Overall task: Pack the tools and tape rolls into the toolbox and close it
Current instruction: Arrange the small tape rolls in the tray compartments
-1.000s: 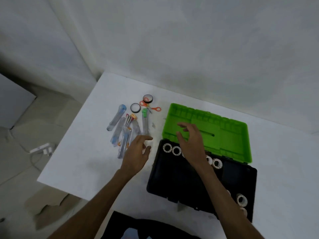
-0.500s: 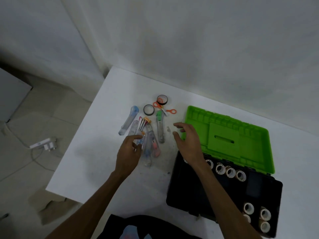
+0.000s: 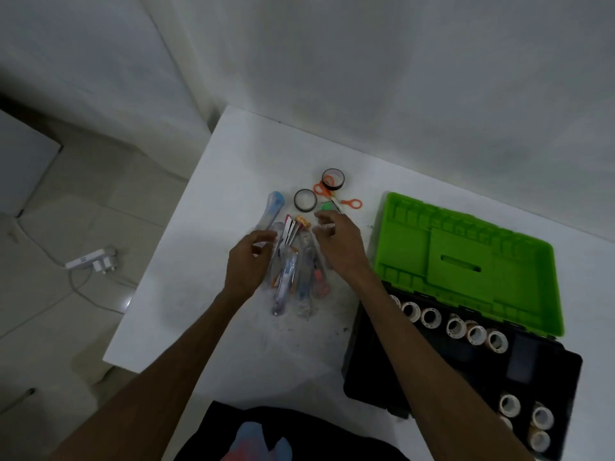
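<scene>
The clear-sleeved tools (image 3: 293, 274) lie in a loose heap on the white table (image 3: 206, 294), left of the open toolbox (image 3: 466, 367), and both hands are over them — the left hand (image 3: 248, 264) curling its fingers at the heap's left edge, the right hand (image 3: 339, 242) loosely bent above its far end, neither plainly gripping anything yet. Best, I'd say, to squeeze the slippery sleeves together from both sides and lift them as one bundle. The black tray already holds white tape rolls (image 3: 456, 326) in a row along its far side and more at the near right corner — the green lid (image 3: 466, 261) stands open behind.
</scene>
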